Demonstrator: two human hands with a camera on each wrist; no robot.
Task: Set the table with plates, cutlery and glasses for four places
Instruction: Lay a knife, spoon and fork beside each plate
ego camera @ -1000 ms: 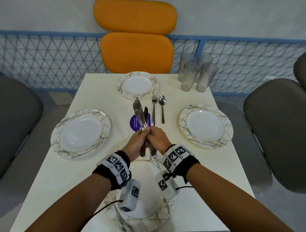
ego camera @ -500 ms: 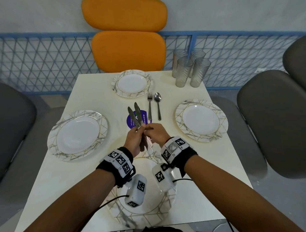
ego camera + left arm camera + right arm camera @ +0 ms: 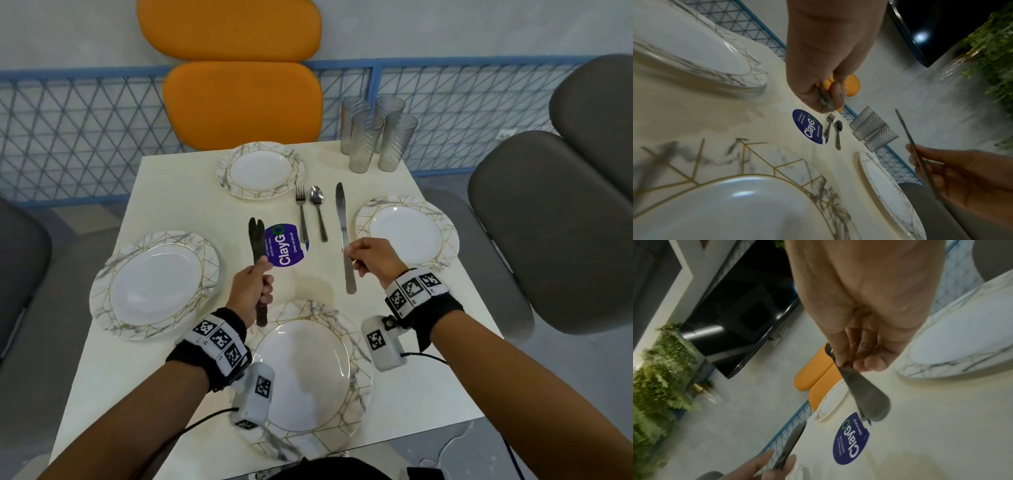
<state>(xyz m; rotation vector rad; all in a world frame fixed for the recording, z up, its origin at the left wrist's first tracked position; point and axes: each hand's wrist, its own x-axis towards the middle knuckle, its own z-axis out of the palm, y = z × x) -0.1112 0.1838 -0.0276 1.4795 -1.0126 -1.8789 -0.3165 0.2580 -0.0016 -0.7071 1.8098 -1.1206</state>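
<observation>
Four marble-rimmed plates lie on the cream table [image 3: 191, 192]: far [image 3: 262, 169], left [image 3: 154, 284], right [image 3: 407, 229] and near [image 3: 301, 370]. My left hand [image 3: 260, 284] grips a bunch of knives [image 3: 257, 243] by the handles, blades pointing away, between the left and near plates. My right hand [image 3: 356, 255] pinches a single knife [image 3: 342, 219] at its middle, above the table just left of the right plate. In the right wrist view this knife [image 3: 865, 394] sticks out from my fingertips. A fork [image 3: 301, 212] and a spoon [image 3: 318, 209] lie side by side at the centre.
Several ribbed glasses [image 3: 373, 137] stand together at the far right corner. A purple round sticker [image 3: 286, 245] marks the table's middle. An orange chair [image 3: 239, 102] stands at the far side, grey chairs [image 3: 548, 222] at both sides, and a blue mesh rail [image 3: 68, 137] runs behind.
My hands, joined on the knife bunch a second ago, have parted. The right hand drew one knife out and carried it right; the left keeps the remaining knives.
</observation>
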